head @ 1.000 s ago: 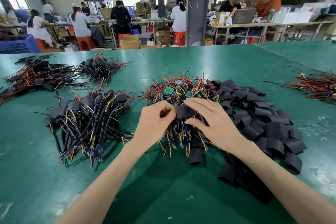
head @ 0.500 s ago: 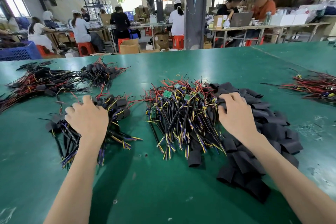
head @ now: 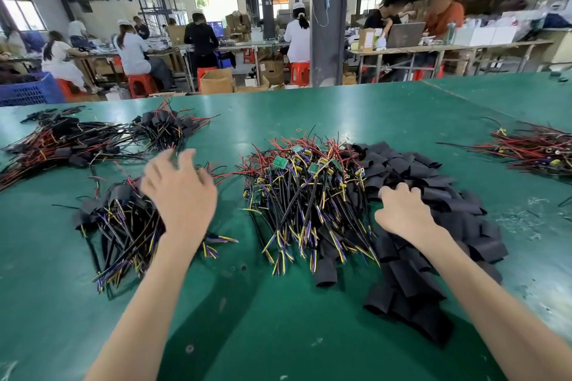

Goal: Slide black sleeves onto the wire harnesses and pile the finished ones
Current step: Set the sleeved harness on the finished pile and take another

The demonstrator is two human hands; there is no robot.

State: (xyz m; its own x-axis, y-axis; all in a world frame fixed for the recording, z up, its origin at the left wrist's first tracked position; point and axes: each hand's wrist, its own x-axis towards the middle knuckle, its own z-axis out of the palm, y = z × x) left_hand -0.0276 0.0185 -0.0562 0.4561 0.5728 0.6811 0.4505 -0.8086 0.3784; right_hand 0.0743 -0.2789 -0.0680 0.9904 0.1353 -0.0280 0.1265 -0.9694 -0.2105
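Observation:
A heap of unsleeved wire harnesses with small green boards lies at the middle of the green table. Right of it spreads a pile of flat black sleeves. My right hand rests on this pile, its fingers curled down onto a black sleeve. To the left lies the pile of sleeved harnesses. Just above that pile's right side my left hand hovers, blurred, with its fingers spread and nothing in it.
More sleeved harnesses lie at the far left and back left. A bundle of red wires sits at the right edge. A blue crate stands beyond the table. People work at benches behind.
Both hands held a harness and sleeve together at the centre. The left hand then laid the harness on the left pile and now lifts off it. The right hand reached into the sleeves.

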